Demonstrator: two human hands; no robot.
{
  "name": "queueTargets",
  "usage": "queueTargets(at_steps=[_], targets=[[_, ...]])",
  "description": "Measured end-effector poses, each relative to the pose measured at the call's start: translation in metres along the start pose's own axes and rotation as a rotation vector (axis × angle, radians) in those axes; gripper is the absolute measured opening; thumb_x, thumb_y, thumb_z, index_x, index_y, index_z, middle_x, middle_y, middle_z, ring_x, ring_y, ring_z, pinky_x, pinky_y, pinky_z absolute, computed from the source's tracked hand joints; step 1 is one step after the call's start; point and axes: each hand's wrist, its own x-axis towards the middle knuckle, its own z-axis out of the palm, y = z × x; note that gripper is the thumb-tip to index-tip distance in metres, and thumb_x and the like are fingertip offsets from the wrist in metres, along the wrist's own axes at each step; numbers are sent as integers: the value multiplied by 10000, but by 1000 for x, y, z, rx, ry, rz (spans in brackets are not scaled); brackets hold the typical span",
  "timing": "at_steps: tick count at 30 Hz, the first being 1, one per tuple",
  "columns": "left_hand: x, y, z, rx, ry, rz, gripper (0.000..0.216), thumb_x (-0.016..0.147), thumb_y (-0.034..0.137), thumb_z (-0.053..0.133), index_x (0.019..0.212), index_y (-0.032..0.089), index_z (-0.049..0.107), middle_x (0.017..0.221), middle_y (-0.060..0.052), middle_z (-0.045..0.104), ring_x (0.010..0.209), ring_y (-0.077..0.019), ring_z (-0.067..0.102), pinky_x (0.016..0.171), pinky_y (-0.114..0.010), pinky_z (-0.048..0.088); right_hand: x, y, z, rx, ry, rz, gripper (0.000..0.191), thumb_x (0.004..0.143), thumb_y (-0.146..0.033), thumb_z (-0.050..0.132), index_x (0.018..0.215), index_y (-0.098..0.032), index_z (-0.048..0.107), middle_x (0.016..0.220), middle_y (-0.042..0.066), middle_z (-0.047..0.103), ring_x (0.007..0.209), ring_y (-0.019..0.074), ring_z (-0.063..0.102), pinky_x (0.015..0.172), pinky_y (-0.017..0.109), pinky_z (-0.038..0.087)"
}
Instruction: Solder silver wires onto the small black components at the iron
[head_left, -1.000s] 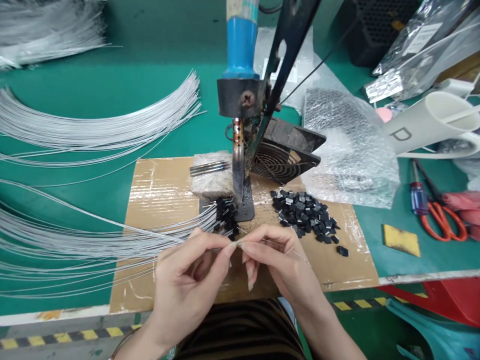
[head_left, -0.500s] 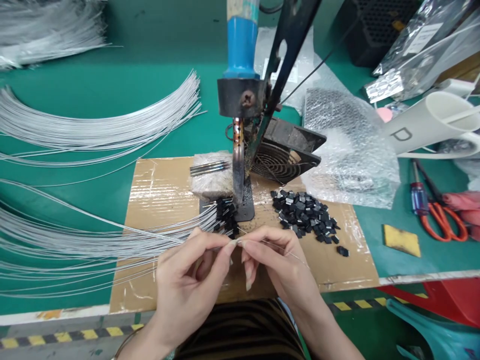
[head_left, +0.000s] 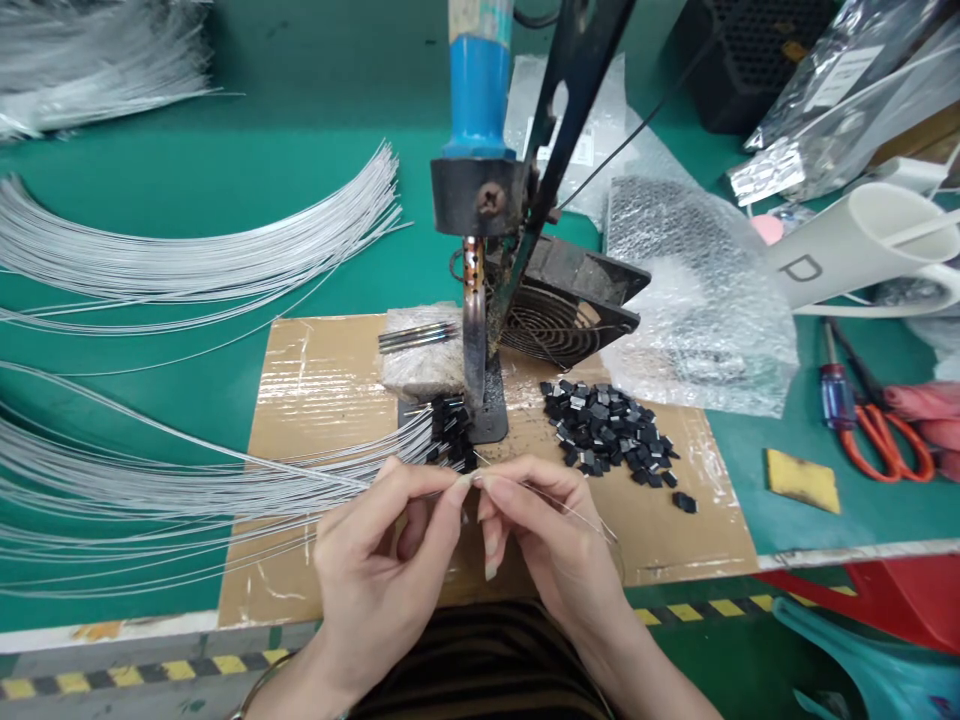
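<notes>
My left hand point(head_left: 390, 560) is closed in a pinch on the end of a thin white wire, most of it hidden by the fingers. Against it, fingertips almost touching, my right hand point(head_left: 551, 525) pinches a fine silvery wire point(head_left: 606, 528), which loops back over the hand. What lies exactly between the fingertips is too small to make out. Just beyond the hands, a bundle of white wires point(head_left: 300, 485) ends in a cluster of small black connectors point(head_left: 451, 425). Above that cluster hangs a blue-handled soldering iron point(head_left: 474, 330), its tip pointing down.
Loose black connectors point(head_left: 607, 425) lie piled on the cardboard point(head_left: 315, 370) at right. Behind the iron's stand sits a small fan point(head_left: 566, 310). More white wires point(head_left: 225, 265) lie at left. Orange-handled scissors point(head_left: 889, 445), a screwdriver point(head_left: 836, 395) and a yellow sponge point(head_left: 802, 480) are at right.
Both hands keep their pinch and have hardly moved. The fine wire's loop at my right hand has shifted slightly. The view has moved a little.
</notes>
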Motion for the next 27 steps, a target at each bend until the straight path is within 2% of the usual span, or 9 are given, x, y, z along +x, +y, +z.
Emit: queueTargets(at_steps=[6, 13, 17, 20, 22, 24, 25, 27], targets=[[-2, -2, 4, -33, 25, -12, 120, 916, 111, 735, 941, 229, 739, 710, 32, 712, 584, -97, 610, 566, -236, 461, -2, 6, 4, 28, 51, -28, 92, 830, -285, 867, 818, -194, 863, 629, -5, 737, 440, 71, 626, 445, 155, 567], [-5, 1, 6, -56, 27, -79, 111, 930, 117, 720, 936, 227, 736, 731, 20, 746, 603, -104, 656, 560, -200, 501, -3, 14, 10, 44, 123, -63, 95, 790, -299, 895, 831, -216, 873, 657, 7, 760, 475, 97, 641, 468, 193, 596], [-2, 2, 3, -71, 10, -135, 50, 925, 168, 744, 925, 218, 750, 739, 8, 757, 612, -104, 666, 523, -176, 481, -5, 10, -1, -56, 79, -125, 161, 887, -380, 820, 941, -240, 879, 759, 42, 793, 595, 148, 710, 517, 241, 636], [3, 2, 1, -93, 25, -220, 24, 922, 204, 753, 934, 216, 769, 721, 17, 740, 568, -78, 608, 498, -156, 447, -15, -4, -24, -321, 100, -328, 336, 1031, -466, 619, 1050, -239, 866, 850, 78, 798, 678, 188, 740, 539, 280, 638], [6, 2, 1, -132, 41, -270, 39, 920, 214, 753, 943, 228, 781, 720, 31, 725, 569, -65, 579, 525, -142, 456, -23, -18, -42, -648, 268, -539, 185, 1004, -331, 690, 1000, -254, 858, 793, 35, 757, 612, 150, 690, 494, 234, 575], [8, 2, 1, -163, 35, -268, 43, 909, 217, 765, 937, 241, 788, 726, 36, 721, 574, -60, 567, 538, -135, 458, -28, -31, -59, -1074, 446, -672, 63, 932, -210, 777, 940, -238, 833, 788, 17, 735, 596, 128, 641, 533, 237, 548], [9, 1, 1, -166, 30, -259, 42, 904, 214, 769, 928, 242, 789, 732, 35, 724, 575, -60, 564, 533, -137, 452, -30, -36, -67, -1249, 451, -721, 66, 916, -186, 786, 953, -227, 822, 798, 20, 731, 607, 132, 632, 549, 250, 545], [9, 0, 0, -158, 14, -254, 52, 904, 205, 767, 930, 244, 791, 737, 30, 727, 566, -63, 553, 516, -148, 436, -30, -44, -79, -1498, 339, -767, 125, 913, -159, 782, 1021, -217, 806, 780, 8, 711, 608, 134, 607, 601, 276, 550]])
